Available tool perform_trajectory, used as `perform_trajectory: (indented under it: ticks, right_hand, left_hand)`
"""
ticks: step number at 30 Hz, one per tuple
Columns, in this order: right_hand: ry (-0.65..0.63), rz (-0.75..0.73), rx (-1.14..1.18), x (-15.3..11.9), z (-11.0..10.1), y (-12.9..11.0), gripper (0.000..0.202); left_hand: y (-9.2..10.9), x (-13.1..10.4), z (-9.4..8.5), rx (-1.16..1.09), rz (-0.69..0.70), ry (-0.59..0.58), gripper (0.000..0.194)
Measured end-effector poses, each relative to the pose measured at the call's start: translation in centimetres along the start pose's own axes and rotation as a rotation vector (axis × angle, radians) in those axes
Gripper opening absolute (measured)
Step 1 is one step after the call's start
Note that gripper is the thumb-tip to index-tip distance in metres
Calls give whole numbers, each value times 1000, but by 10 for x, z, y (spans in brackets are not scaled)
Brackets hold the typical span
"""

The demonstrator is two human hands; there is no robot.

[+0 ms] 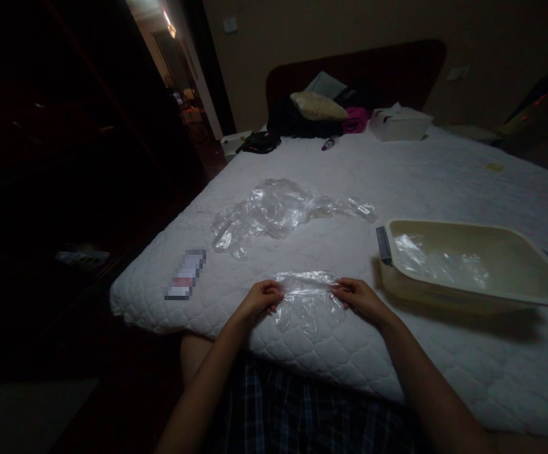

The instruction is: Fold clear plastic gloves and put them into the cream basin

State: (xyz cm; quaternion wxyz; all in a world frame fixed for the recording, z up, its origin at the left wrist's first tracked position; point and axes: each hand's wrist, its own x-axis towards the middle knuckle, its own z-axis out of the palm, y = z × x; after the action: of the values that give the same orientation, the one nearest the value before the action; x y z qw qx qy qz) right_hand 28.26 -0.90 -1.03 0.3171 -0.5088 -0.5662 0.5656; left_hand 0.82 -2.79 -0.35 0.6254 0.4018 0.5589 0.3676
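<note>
left hand [259, 299]: grip pinching left end of clear plastic bag [308, 287] | right hand [359, 297]: grip pinching right end | bag: near edge of bed [425, 183], left of tub [448, 301]; crumpled clear plastic [280, 208] farther

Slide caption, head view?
Both hands hold clear, thin plastic film over a white quilted bed, left of a cream rectangular plastic bin.

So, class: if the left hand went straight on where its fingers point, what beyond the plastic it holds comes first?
Probably the right hand, which faces the left hand across the clear plastic, though depth is uncertain.
</note>
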Motion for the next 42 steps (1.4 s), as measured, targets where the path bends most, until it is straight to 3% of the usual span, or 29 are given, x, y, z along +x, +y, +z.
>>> perform_trajectory:
  ticks: [7, 14, 21, 26, 30, 34, 36, 38, 40, 42]
  right_hand:
    - [32, -27, 7, -6, 3, -7, 32]
    - [57, -68, 18, -3, -2, 5, 29]
    - [27, -141, -49, -4, -4, 4, 19]
    - [30, -131, -63, -6, -2, -2, 25]
    - [132, -253, -142, -8, 6, -1, 24]
    - [184, -398, -342, -13, 15, 4, 21]
    - [185, -460, -434, -16, 17, 6, 20]
    - [196, -516, -512, -19, 17, 9, 21]
    - [213, -563, -581, -20, 18, 10, 22]
    - [245, -605, -636, -21, 19, 11, 23]
  left_hand:
    - [-4, -2, -3, 9, 59, -15, 23]
    - [-12, 0, 1, -31, 82, 18, 22]
    - [-20, 3, -4, 24, 361, 16, 11]
    - [-21, 1, -5, 149, 439, 1, 19]
    - [-21, 0, -3, 199, 482, 15, 21]
    - [-11, -10, -5, 269, 401, -47, 19]
    - [-2, -17, -9, 299, 296, -119, 27]
    - [7, -22, -13, 346, 276, -143, 34]
    - [12, -25, -15, 447, 392, -36, 31]
    - [11, -28, -13, 599, 571, 163, 25]
